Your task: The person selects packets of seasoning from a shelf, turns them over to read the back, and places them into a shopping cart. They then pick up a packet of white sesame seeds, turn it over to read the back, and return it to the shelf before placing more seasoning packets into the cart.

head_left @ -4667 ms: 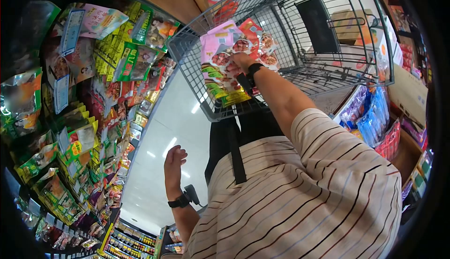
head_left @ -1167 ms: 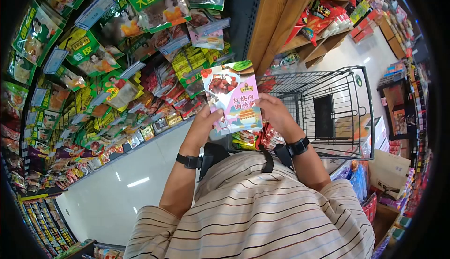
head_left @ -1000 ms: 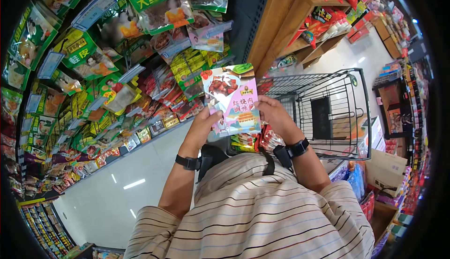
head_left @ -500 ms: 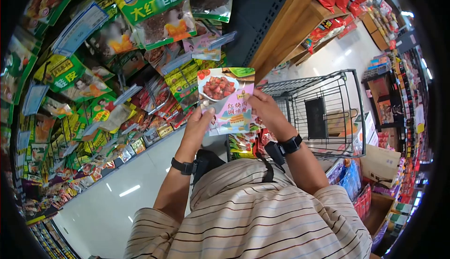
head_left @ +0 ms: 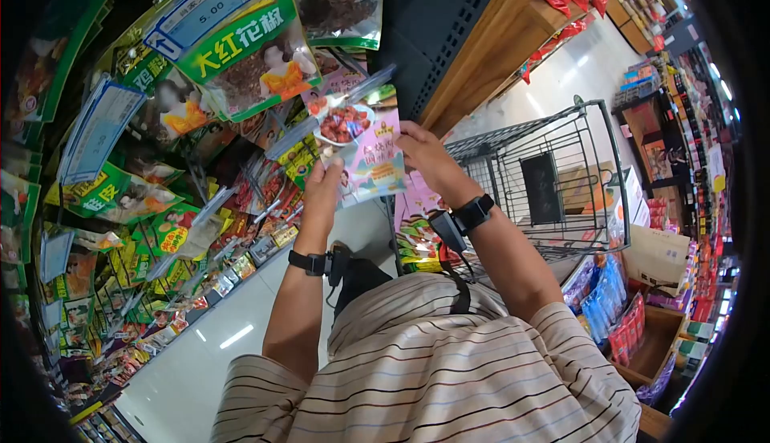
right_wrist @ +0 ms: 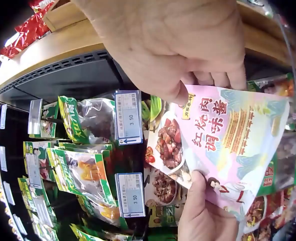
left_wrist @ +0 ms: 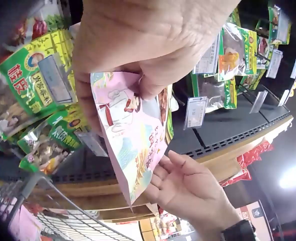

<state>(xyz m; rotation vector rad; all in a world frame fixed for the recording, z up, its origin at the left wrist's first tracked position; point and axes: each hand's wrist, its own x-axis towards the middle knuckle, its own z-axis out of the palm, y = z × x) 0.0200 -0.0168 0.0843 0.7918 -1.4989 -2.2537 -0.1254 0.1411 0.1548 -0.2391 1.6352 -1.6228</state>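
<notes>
In the head view both hands hold a pink sauce packet [head_left: 377, 162] printed with a bowl of braised meat, front facing up. My left hand [head_left: 319, 198] pinches its lower left edge, thumb on the printed face, as the left wrist view shows at close range. At the opposite edge my right hand [head_left: 433, 162] grips with the thumb in front and fingers behind; the right wrist view shows this packet [right_wrist: 233, 130] almost whole. A clear hook tag overlaps the packet's top in the head view, and a similar pink packet [head_left: 341, 78] hangs just behind.
Hanging spice bags [head_left: 245, 58] with blue-and-white price tags [head_left: 216, 14] crowd the left. A wire shopping cart [head_left: 553, 178] stands at the right, with pink packets [head_left: 417, 202] in its near end. A wooden shelf panel [head_left: 489, 42] rises beyond; cartons [head_left: 654, 258] lie at the right.
Earlier my right hand was in the cart over the packets and my left hung free. Now both hold a packet, which has since moved up and left toward the hanging bags.
</notes>
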